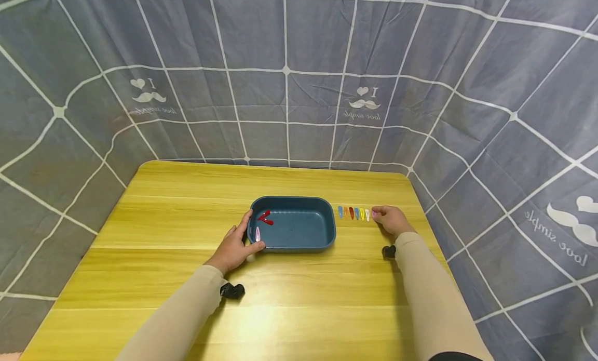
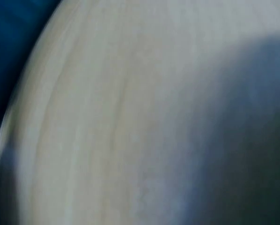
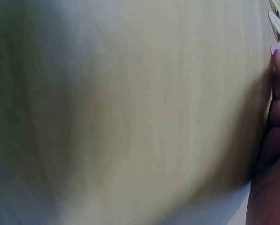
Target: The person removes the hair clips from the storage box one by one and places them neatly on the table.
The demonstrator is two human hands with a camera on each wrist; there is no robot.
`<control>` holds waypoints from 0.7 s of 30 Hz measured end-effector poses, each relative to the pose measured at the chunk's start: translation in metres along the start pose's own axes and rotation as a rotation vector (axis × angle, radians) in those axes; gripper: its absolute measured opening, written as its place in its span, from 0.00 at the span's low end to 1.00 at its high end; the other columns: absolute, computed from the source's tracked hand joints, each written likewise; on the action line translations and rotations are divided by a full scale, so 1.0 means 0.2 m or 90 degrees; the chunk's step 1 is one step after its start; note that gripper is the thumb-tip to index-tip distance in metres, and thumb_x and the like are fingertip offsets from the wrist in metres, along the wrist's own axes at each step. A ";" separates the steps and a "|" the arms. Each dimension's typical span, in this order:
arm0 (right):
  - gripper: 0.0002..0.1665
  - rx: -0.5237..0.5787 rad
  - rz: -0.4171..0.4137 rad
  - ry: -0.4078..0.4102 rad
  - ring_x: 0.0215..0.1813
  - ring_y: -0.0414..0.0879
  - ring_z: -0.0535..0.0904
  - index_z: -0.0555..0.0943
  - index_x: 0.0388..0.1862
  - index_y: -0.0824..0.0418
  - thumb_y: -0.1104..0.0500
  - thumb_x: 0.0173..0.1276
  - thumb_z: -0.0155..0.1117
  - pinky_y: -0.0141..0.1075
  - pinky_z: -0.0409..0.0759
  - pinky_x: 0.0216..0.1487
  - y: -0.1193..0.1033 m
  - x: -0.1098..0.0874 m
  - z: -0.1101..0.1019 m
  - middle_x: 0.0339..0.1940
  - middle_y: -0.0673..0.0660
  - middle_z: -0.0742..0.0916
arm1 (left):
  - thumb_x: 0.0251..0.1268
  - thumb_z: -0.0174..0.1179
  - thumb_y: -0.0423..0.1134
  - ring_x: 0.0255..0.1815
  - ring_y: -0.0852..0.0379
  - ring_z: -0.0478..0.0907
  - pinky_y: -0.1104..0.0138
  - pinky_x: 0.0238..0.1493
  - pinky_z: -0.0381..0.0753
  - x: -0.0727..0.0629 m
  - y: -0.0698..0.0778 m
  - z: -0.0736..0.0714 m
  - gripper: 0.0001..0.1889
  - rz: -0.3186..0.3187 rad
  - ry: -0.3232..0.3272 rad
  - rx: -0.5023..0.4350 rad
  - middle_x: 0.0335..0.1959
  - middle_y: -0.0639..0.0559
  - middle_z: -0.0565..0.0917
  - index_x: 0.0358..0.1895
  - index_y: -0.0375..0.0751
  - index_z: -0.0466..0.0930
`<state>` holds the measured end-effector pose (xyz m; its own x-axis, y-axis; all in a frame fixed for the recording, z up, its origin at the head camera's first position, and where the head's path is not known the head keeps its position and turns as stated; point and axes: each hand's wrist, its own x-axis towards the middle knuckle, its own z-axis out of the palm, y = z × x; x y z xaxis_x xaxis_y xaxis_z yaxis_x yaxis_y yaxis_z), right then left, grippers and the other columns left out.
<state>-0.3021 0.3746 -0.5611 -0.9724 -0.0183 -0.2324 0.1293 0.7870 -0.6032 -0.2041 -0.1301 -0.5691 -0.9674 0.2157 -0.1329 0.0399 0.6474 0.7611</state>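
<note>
In the head view, my left hand (image 1: 232, 251) holds the near left corner of a dark blue plastic basin (image 1: 293, 248), thumb at the front rim and fingers along the left side. Inside the basin lie two red hair clips (image 1: 266, 219) and a pink hair clip (image 1: 258, 234). To the right, my right hand (image 1: 393, 221) pinches another pink hair clip (image 3: 273, 49) at the end of a row of clips. The row includes a white clip (image 1: 367, 215), a yellow clip (image 1: 362, 214) and a dark red clip (image 1: 351, 213), with blue and orange ones further left.
The wooden table (image 1: 299, 309) carries the basin and the clips. A grey curtain (image 1: 261, 96) with white lines hangs behind and at both sides. Black wrist cameras (image 1: 232, 291) sit at both cuffs. The left wrist view is blurred, mostly tabletop.
</note>
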 end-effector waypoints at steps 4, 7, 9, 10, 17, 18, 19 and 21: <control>0.25 0.007 0.001 0.004 0.79 0.69 0.68 0.78 0.72 0.66 0.58 0.82 0.59 0.60 0.65 0.81 -0.01 0.00 0.00 0.74 0.69 0.78 | 0.68 0.68 0.63 0.85 0.21 0.43 0.26 0.79 0.50 0.00 0.00 0.00 0.56 0.002 0.002 0.000 0.87 0.40 0.53 0.87 0.69 0.36; 0.25 -0.001 -0.002 0.006 0.79 0.69 0.68 0.78 0.72 0.66 0.58 0.82 0.59 0.60 0.66 0.81 -0.02 0.00 0.01 0.74 0.69 0.79 | 0.69 0.67 0.63 0.85 0.21 0.42 0.26 0.79 0.49 -0.01 0.00 -0.01 0.55 0.003 0.000 0.000 0.87 0.40 0.52 0.87 0.69 0.35; 0.25 -0.010 -0.009 0.006 0.78 0.69 0.69 0.78 0.72 0.66 0.58 0.82 0.58 0.60 0.66 0.81 -0.02 0.00 0.01 0.74 0.69 0.79 | 0.69 0.67 0.62 0.85 0.20 0.42 0.26 0.79 0.49 -0.01 0.01 -0.01 0.55 0.003 -0.001 -0.001 0.88 0.40 0.51 0.87 0.69 0.35; 0.25 -0.013 -0.012 0.007 0.78 0.69 0.69 0.78 0.72 0.66 0.57 0.82 0.58 0.61 0.66 0.80 -0.01 0.00 0.01 0.74 0.69 0.79 | 0.70 0.67 0.62 0.85 0.20 0.41 0.26 0.79 0.48 -0.01 0.01 -0.01 0.55 0.004 -0.002 -0.002 0.88 0.40 0.51 0.87 0.68 0.35; 0.25 -0.019 -0.020 0.006 0.78 0.70 0.69 0.79 0.72 0.66 0.57 0.81 0.58 0.61 0.65 0.80 0.00 0.00 0.01 0.73 0.70 0.79 | 0.72 0.65 0.62 0.85 0.20 0.39 0.24 0.78 0.48 -0.02 0.02 -0.01 0.54 0.007 -0.008 -0.012 0.88 0.41 0.48 0.87 0.68 0.34; 0.25 -0.016 -0.018 0.006 0.78 0.70 0.69 0.79 0.72 0.66 0.57 0.81 0.58 0.61 0.65 0.81 0.00 0.00 0.01 0.73 0.70 0.79 | 0.72 0.65 0.62 0.85 0.21 0.39 0.24 0.79 0.48 -0.02 0.01 -0.01 0.54 0.007 -0.007 -0.011 0.88 0.41 0.48 0.87 0.68 0.34; 0.25 -0.015 -0.017 0.005 0.78 0.70 0.69 0.79 0.72 0.66 0.57 0.81 0.58 0.61 0.66 0.80 0.00 0.00 0.01 0.73 0.70 0.79 | 0.72 0.65 0.61 0.85 0.20 0.39 0.25 0.79 0.48 -0.02 0.01 -0.01 0.54 0.006 -0.006 -0.010 0.88 0.41 0.49 0.87 0.68 0.34; 0.25 -0.015 -0.014 0.004 0.78 0.69 0.69 0.79 0.72 0.66 0.57 0.81 0.58 0.61 0.65 0.81 -0.01 0.00 0.01 0.73 0.70 0.79 | 0.72 0.65 0.61 0.85 0.20 0.40 0.24 0.78 0.49 -0.02 0.01 -0.01 0.54 0.007 -0.005 -0.008 0.88 0.41 0.49 0.87 0.68 0.34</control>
<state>-0.3017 0.3721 -0.5623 -0.9762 -0.0321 -0.2143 0.1034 0.8004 -0.5905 -0.2015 -0.1309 -0.5659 -0.9647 0.2289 -0.1299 0.0472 0.6358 0.7704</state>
